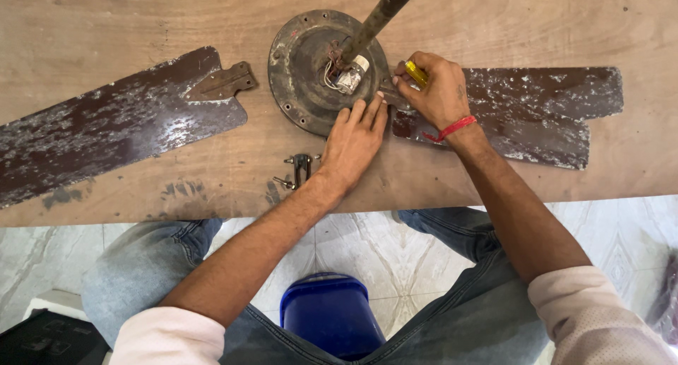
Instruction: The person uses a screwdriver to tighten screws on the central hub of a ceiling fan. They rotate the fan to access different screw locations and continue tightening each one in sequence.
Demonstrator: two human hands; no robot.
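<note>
A round, rusty fan motor [311, 72] is seen lying on a wooden table [494, 26], with a metal rod [378, 15] rising from its middle. Beside the foot of the rod, on the motor, a small white cylindrical part [353, 75] with wires is seen; no label on it can be made out. The left hand [353, 142] is laid flat and nearly open on the near rim of the motor, fingers stretched and pressing down. The right hand [434, 90] is closed around a yellow-handled screwdriver [415, 73], held at the right rim of the motor, where a brown fan blade [537, 114] meets it. A red thread [452, 128] is worn on the right wrist. A second brown blade [106, 128], paint flaking, lies left of the motor, apart from it. A few small metal screws and fittings [300, 169] lie just below the motor, beside the left wrist. A blue stool [328, 312] is seen under the table edge, below the motor.
</note>
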